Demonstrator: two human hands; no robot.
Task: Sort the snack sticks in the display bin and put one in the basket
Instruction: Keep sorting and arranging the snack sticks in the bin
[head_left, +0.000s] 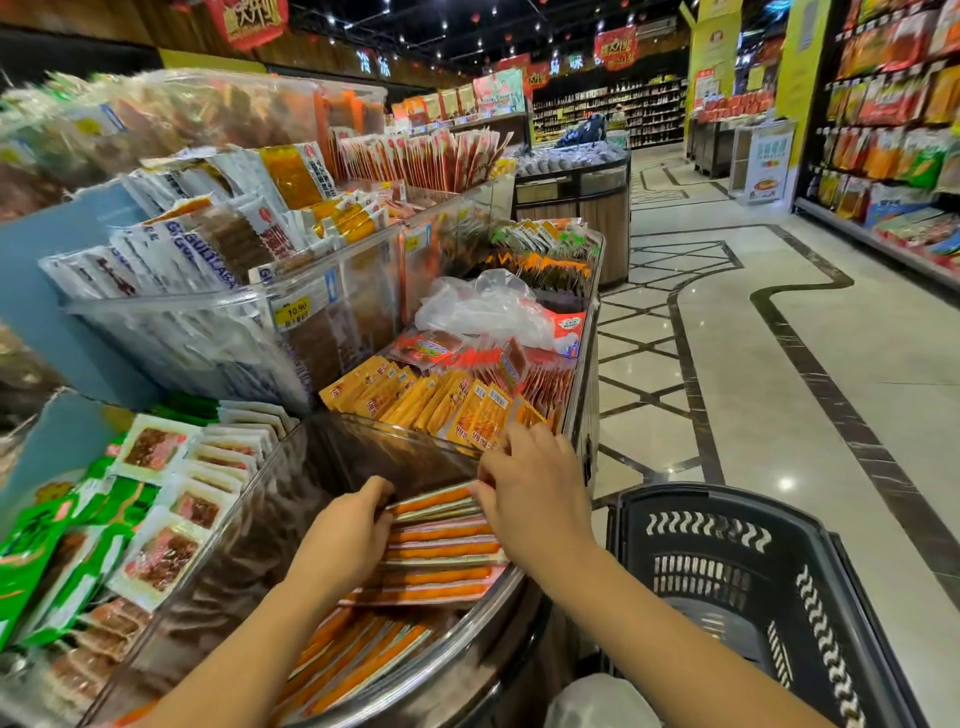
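A tiered stand (218, 322) of packaged snacks fills the left side, with tiled floor (779, 364) to its right. A dark basket (727, 525) sits low on the right, just beside the stand's near corner and by the person's right forearm. At that corner is the bin (498, 587), clear-walled with a rounded metal rim. The sticks (441, 540) lie in this bin: a neat row of orange, clear-wrapped sticks sits crosswise on top, and more lie loose and angled beneath, nearer the viewer. No stick can be seen in the basket. The left hand (348, 535) covers the left ends of the row, fingers curled down over them and holding them. The right hand (535, 499) is at the far right end, fingertips pinching the end of the top sticks. Green packs (47, 561) stand in the compartment to the left. Yellow packets (441, 400) stand upright in the compartment just behind the bin. A crumpled plastic bag (483, 306) lies on the packets further back. A yellow price tag (293, 312) reads 10.90.
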